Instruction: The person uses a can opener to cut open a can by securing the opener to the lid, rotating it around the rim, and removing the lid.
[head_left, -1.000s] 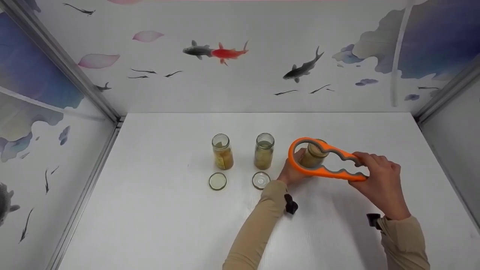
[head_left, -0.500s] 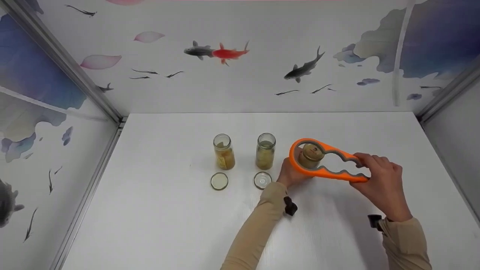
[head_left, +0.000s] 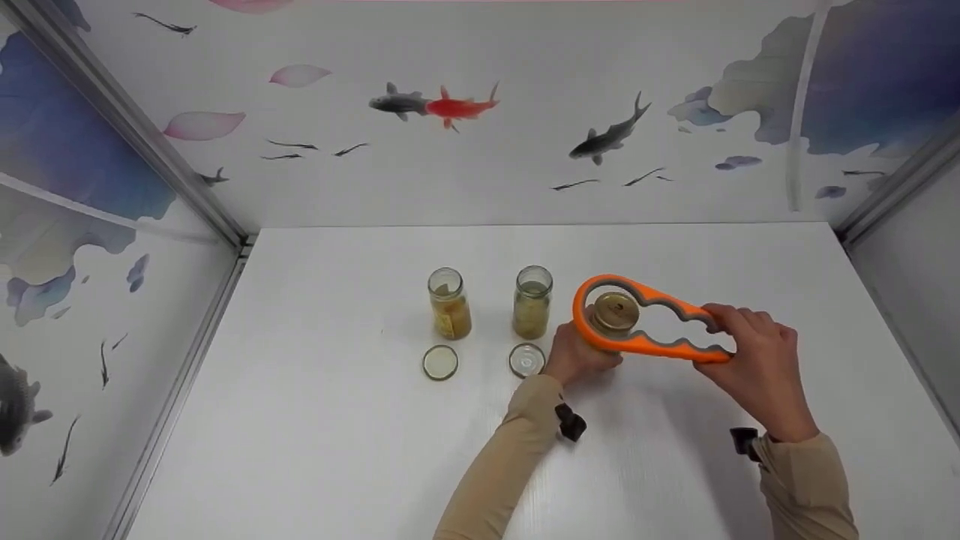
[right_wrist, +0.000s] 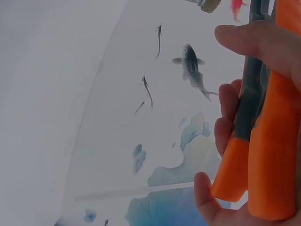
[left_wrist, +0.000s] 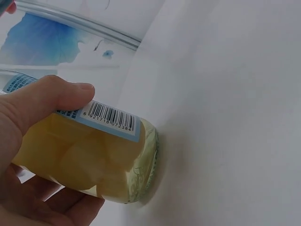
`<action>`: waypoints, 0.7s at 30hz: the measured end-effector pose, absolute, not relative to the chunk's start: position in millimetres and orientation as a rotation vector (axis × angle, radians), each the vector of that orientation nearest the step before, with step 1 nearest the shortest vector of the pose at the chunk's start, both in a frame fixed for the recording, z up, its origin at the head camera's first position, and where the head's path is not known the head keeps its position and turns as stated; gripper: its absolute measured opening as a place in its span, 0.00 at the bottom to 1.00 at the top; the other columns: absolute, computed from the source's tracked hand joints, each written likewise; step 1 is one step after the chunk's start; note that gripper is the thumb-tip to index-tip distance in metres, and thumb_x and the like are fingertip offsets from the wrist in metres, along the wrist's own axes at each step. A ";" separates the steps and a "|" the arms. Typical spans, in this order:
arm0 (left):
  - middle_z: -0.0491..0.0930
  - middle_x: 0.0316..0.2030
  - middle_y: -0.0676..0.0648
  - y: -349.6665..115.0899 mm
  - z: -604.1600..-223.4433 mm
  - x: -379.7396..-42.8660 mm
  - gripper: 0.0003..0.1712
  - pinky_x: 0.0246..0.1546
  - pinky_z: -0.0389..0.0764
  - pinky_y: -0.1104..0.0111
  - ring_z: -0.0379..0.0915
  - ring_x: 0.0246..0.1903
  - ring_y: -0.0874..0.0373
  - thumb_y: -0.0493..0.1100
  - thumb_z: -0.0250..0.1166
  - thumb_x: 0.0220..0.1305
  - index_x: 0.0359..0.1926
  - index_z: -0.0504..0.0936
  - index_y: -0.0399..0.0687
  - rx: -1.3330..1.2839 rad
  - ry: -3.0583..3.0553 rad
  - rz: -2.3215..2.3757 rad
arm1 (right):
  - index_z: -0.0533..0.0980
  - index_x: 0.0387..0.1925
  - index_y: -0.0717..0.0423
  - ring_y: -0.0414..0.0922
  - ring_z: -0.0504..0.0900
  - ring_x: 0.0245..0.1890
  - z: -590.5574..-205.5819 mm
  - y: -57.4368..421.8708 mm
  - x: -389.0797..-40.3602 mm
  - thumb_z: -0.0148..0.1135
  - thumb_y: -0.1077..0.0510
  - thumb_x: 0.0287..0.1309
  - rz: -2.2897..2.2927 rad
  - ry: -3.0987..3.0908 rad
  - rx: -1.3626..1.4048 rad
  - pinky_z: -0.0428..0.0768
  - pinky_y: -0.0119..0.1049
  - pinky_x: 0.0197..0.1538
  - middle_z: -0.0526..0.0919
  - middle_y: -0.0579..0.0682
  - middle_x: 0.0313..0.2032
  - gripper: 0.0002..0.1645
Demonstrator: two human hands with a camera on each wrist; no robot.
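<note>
My left hand (head_left: 581,356) grips a glass jar (left_wrist: 89,160) with pale round pieces inside and a blue label with a barcode. In the left wrist view the thumb lies along the label and the fingers curl under the glass. The jar's gold lid (head_left: 616,311) is on and appears inside the wide end of an orange jar opener (head_left: 652,346) with a grey wavy inner edge. Whether the opener touches the lid, I cannot tell. My right hand (head_left: 761,364) holds the opener by its two handle ends; in the right wrist view the thumb (right_wrist: 254,42) lies across it.
Left of the held jar, two lidless glass jars (head_left: 450,315) with yellowish contents stand on the white table (head_left: 337,420). A loose lid (head_left: 440,363) lies in front of one, and another lid (head_left: 527,361) before the other. Printed walls enclose the table's back and sides.
The jar has shifted toward me and slightly left, and its gold lid now tips into plain view within the opener's loop. The left hand moved with it; the right hand shifted slightly left.
</note>
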State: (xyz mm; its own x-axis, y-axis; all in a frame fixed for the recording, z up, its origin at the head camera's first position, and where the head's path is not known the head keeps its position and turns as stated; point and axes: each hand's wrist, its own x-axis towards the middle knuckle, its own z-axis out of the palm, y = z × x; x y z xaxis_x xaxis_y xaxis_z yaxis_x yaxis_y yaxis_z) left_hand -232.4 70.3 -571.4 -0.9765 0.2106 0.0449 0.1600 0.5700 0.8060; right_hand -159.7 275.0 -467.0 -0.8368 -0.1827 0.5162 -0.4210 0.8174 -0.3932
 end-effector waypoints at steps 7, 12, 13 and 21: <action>0.81 0.48 0.49 43.9 -556.9 -209.9 0.38 0.52 0.72 0.73 0.75 0.47 0.62 0.38 0.79 0.42 0.57 0.75 0.40 0.395 2.500 1.601 | 0.76 0.47 0.61 0.53 0.73 0.35 -467.4 271.5 -159.0 0.76 0.75 0.28 0.738 -2.536 0.467 0.64 0.61 0.42 0.81 0.56 0.33 0.36; 0.80 0.51 0.44 35.8 -555.5 -198.7 0.40 0.55 0.71 0.70 0.75 0.51 0.57 0.33 0.78 0.41 0.59 0.74 0.37 0.418 2.491 1.667 | 0.76 0.47 0.62 0.53 0.73 0.34 -469.6 265.5 -159.2 0.76 0.75 0.28 0.741 -2.543 0.474 0.65 0.59 0.42 0.81 0.56 0.33 0.36; 0.80 0.51 0.43 34.1 -556.2 -196.8 0.40 0.56 0.71 0.69 0.75 0.51 0.56 0.33 0.78 0.41 0.59 0.74 0.36 0.420 2.487 1.680 | 0.77 0.47 0.62 0.52 0.73 0.34 -470.6 263.8 -159.2 0.76 0.75 0.28 0.744 -2.549 0.474 0.65 0.59 0.42 0.81 0.55 0.33 0.36; 0.79 0.51 0.43 22.9 -560.9 -183.5 0.41 0.58 0.68 0.66 0.73 0.53 0.56 0.31 0.77 0.38 0.58 0.74 0.37 0.487 2.521 1.670 | 0.77 0.48 0.60 0.52 0.74 0.36 -477.4 247.9 -157.3 0.76 0.74 0.28 0.763 -2.615 0.497 0.65 0.58 0.44 0.81 0.53 0.33 0.36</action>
State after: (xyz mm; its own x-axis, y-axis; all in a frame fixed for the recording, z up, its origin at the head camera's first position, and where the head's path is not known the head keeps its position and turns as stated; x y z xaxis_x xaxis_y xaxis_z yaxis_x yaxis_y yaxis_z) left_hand -183.5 22.9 -560.9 -0.9464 0.3041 0.1087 0.2186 0.3556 0.9087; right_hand -157.3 247.9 -477.4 -0.8691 -0.2271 0.4394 -0.4277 0.7912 -0.4371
